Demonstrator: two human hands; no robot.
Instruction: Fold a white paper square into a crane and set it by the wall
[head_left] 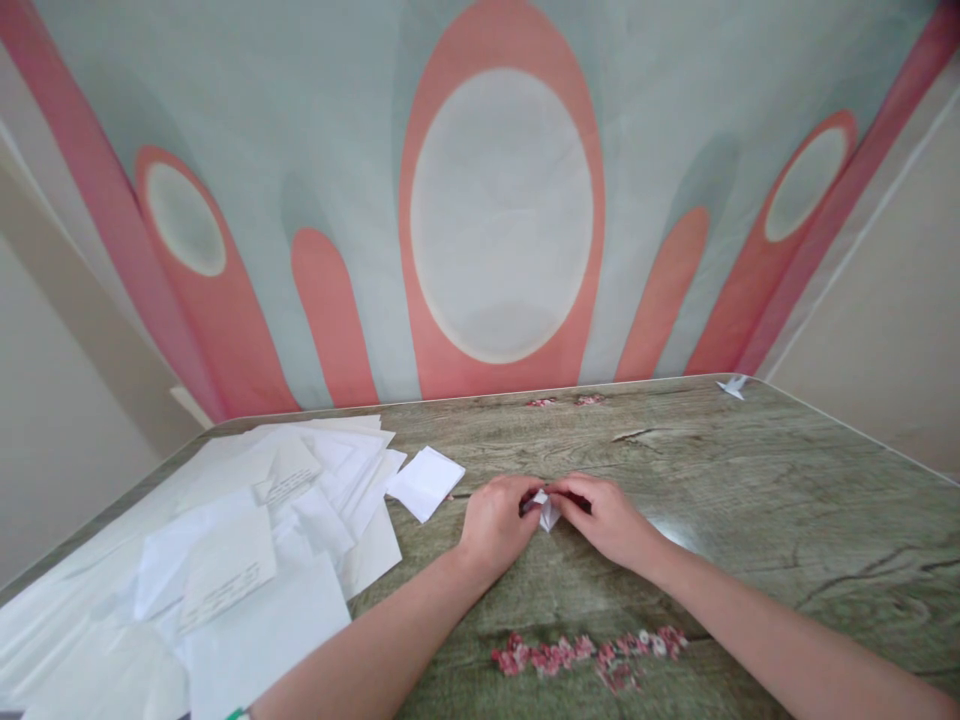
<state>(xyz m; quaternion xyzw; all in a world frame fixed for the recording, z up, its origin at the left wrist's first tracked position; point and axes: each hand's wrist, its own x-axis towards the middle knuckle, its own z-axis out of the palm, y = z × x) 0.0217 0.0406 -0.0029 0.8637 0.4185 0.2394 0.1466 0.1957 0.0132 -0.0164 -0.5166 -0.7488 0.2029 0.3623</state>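
Observation:
Between my two hands, near the middle of the table, is a small piece of folded white paper (550,514), with a pointed lower end. My left hand (501,522) is closed, its fingertips pinching the paper's left side. From the right, my right hand (596,515) pinches the upper right part of the same paper with thumb and fingers. The fingers hide much of the folds. Left of my left hand lies a small square stack of white paper (427,484).
A large spread of loose white sheets (255,640) covers the table's left side, some with printed lines. At the far right corner sits a folded white paper figure (732,386). The wood-grain table (750,500) bears printed pink flowers (555,655). Behind it rises a patterned backdrop (502,220).

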